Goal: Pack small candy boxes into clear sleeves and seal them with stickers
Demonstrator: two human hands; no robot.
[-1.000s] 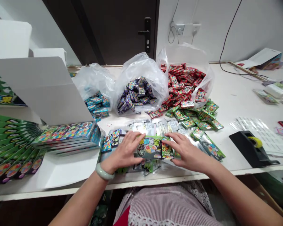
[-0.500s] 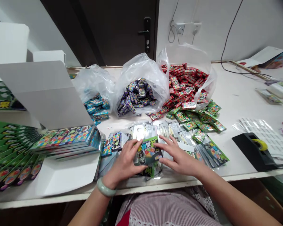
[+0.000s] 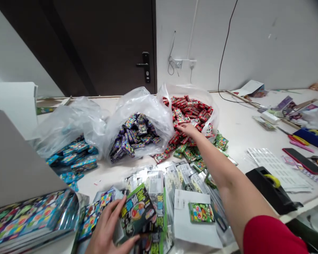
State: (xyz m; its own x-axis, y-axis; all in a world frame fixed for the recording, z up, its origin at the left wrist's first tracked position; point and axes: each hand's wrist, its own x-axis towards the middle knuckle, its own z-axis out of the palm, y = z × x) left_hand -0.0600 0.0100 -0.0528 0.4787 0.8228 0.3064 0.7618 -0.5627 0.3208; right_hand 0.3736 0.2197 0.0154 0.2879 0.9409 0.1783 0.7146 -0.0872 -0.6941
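Note:
My left hand [image 3: 110, 225] grips the left side of a green-and-black printed packet [image 3: 139, 211], thumb below and fingers along its upper edge. More such packets lie partly hidden under it. My right arm stretches forward across the table. At the mouth of a clear plastic bag, my right hand [image 3: 187, 129] has its fingers closed together on a small red box [image 3: 178, 125] in the heap; the exact grip is partly hidden. A small green box [image 3: 201, 212] lies on a white card [image 3: 185, 231] between my arms.
Clear bags of purple boxes [image 3: 131, 141] and blue boxes [image 3: 79, 151] stand to the left. An open white carton [image 3: 18, 162] holds rows of boxes at the near left. A black tape dispenser [image 3: 267, 187], label sheets [image 3: 278, 169] and a phone [image 3: 303, 161] lie on the right.
My right hand has left the packet and reached forward to the red boxes. My left hand stays on the packet, now tilted. A white card with a green box now shows; the view has shifted.

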